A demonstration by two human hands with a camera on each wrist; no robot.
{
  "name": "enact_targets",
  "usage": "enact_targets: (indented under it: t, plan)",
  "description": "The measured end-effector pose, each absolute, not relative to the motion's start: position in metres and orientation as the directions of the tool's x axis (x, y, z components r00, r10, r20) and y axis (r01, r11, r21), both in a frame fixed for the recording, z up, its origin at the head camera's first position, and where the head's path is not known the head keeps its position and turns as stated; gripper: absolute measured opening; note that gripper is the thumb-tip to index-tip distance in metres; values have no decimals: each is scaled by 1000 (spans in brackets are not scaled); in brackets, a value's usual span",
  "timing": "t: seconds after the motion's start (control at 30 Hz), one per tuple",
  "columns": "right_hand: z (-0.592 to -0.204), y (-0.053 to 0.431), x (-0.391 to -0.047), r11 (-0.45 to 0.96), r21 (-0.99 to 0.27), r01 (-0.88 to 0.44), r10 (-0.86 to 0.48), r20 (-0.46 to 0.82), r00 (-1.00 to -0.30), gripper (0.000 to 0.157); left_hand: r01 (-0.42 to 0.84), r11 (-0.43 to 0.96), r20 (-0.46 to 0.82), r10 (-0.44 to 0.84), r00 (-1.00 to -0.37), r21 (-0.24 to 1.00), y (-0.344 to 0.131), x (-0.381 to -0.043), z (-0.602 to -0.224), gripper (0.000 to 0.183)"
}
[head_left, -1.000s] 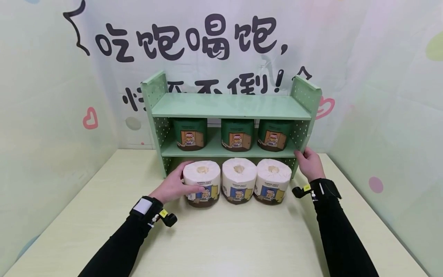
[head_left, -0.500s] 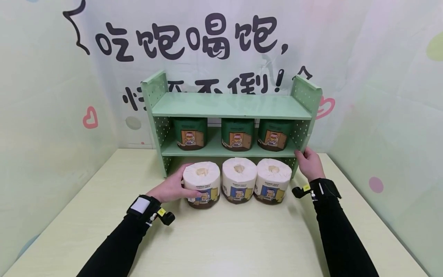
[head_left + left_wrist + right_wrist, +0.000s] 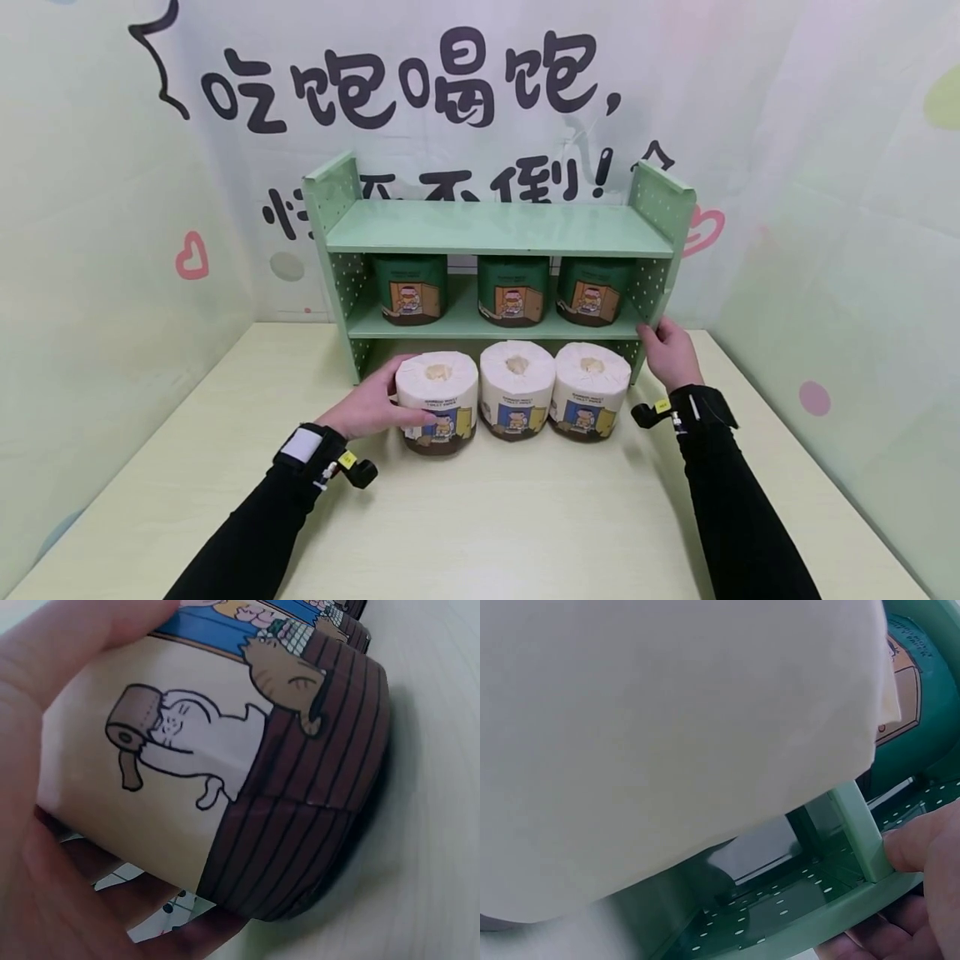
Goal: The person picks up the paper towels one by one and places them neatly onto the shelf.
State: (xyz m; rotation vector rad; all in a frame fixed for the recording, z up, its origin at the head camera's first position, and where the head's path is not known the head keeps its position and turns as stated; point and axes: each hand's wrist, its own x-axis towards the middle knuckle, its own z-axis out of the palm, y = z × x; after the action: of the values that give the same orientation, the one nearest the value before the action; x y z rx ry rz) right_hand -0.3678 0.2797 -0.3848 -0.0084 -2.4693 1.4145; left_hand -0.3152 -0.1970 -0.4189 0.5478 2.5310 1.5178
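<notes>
My left hand (image 3: pixel 372 406) holds the leftmost white toilet roll (image 3: pixel 438 387), thumb across its front and fingers round its far side. The left wrist view shows the roll's printed wrapper (image 3: pixel 202 742) tilted, with fingers curled beneath. Two more white toilet rolls, the middle one (image 3: pixel 517 379) and the right one (image 3: pixel 590 382), stand beside it on the table before a green shelf rack (image 3: pixel 498 229). At the rack's right side panel my right hand (image 3: pixel 670 357) grips the front edge; the right wrist view shows the thumb (image 3: pixel 911 844) against the rack and fingers below.
Three green-wrapped toilet rolls, the left one (image 3: pixel 411 292), the middle one (image 3: pixel 513 293) and the right one (image 3: pixel 591 293), stand on the rack's middle level. Behind the rack hangs a printed wall cloth (image 3: pixel 420 158). The pale table (image 3: pixel 480 525) extends in front.
The left toilet roll has come very slightly toward me with my left hand, whose wrist has shifted a little left. The right hand stays on the rack. The head view has barely shifted.
</notes>
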Motion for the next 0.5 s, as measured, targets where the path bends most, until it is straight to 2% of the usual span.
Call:
enact_targets:
  t: [0.37, 0.5]
  plan:
    - [-386, 278, -370, 525, -840, -138, 145, 249, -958, 50, 270, 317, 140, 379, -915, 909, -199, -309, -397, 98]
    - [-386, 280, -370, 526, -840, -133, 151, 247, -957, 51, 321, 305, 191, 388, -902, 896, -193, -305, -383, 92]
